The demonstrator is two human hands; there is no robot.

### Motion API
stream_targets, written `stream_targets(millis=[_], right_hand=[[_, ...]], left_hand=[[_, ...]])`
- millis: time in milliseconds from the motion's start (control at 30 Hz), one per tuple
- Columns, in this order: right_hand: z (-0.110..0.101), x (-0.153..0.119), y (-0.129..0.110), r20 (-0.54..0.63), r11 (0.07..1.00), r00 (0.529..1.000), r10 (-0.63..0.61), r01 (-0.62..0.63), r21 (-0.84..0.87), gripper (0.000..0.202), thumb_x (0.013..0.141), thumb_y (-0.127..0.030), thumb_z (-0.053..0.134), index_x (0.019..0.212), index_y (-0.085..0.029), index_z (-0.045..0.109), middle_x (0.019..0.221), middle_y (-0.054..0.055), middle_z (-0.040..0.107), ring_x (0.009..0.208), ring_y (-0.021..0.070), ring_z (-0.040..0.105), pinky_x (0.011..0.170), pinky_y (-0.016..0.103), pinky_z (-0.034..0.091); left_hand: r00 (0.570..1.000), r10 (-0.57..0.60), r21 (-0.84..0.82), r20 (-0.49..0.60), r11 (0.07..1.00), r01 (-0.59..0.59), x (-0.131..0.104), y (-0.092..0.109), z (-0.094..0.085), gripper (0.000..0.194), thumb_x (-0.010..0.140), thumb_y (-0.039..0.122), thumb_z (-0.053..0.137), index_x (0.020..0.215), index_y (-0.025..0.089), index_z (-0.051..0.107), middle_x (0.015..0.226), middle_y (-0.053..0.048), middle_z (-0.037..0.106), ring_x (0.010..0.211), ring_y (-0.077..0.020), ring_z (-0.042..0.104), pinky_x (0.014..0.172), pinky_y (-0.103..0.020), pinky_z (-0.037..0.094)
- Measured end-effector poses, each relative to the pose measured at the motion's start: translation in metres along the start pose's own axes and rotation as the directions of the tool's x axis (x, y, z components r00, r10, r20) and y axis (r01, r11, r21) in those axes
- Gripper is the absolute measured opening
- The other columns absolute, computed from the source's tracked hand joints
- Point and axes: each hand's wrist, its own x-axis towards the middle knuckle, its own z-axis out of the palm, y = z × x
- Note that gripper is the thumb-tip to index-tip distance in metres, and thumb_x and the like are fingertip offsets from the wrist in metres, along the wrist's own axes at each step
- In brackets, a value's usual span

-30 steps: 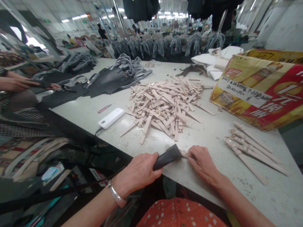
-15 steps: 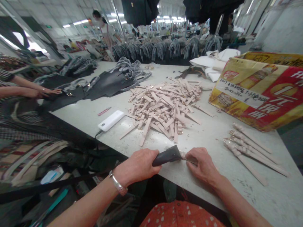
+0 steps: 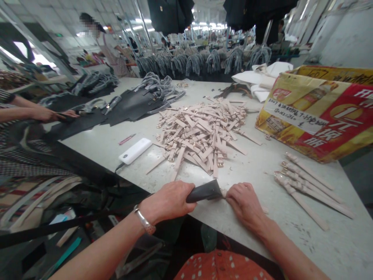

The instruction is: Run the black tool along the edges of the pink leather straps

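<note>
A dark strip (image 3: 206, 191) is gripped at its left end by my left hand (image 3: 171, 199), which wears a silver bracelet. At the strip's right end my right hand (image 3: 245, 202) has its fingers closed on a pale strap, of which a small piece shows between hand and strip and another bit beyond the palm. Behind both hands lies a large heap of pale straps (image 3: 201, 132) with gold buckles. Several more pale straps (image 3: 309, 190) lie side by side at the right.
White power bank (image 3: 135, 151) and a pink pen (image 3: 127, 139) left of the heap. Yellow and red carton (image 3: 314, 112) at the right. Black bag pieces (image 3: 131, 105) at the back left, near a co-worker's hands (image 3: 48, 115). Another person (image 3: 107, 50) stands beyond the table.
My right hand has turned slightly and its fingers have closed in nearer the dark strip's end. The co-worker's hands have shifted, and the standing person has moved left.
</note>
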Motion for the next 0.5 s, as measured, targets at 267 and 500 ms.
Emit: stream_targets(millis=[267, 500], right_hand=[[0.0006, -0.0022, 0.0070, -0.008, 0.997, 0.999, 0.039, -0.038, 0.073, 0.013, 0.089, -0.016, 0.042, 0.077, -0.018, 0.048, 0.075, 0.001, 0.053, 0.073, 0.0161, 0.048, 0.078, 0.033, 0.032], [-0.0018, -0.0018, 0.0048, -0.041, 0.989, 0.999, 0.030, -0.024, 0.149, 0.004, 0.083, -0.017, 0.052, 0.081, -0.019, 0.055, 0.079, 0.003, 0.057, 0.078, 0.0175, 0.051, 0.076, 0.032, 0.035]], left_hand=[[1.000, -0.001, -0.027, 0.007, 1.000, 0.002, -0.0002, 0.0002, -0.0001, 0.025, 0.078, 0.040, 0.047, 0.089, 0.021, 0.059, 0.084, -0.006, 0.065, 0.082, -0.0236, 0.062, 0.073, -0.033, 0.046], [1.000, -0.019, -0.012, 0.016, 1.000, 0.019, -0.0024, 0.0021, 0.0004, 0.024, 0.078, 0.039, 0.047, 0.089, 0.021, 0.059, 0.083, -0.006, 0.066, 0.083, -0.0236, 0.062, 0.072, -0.031, 0.046]])
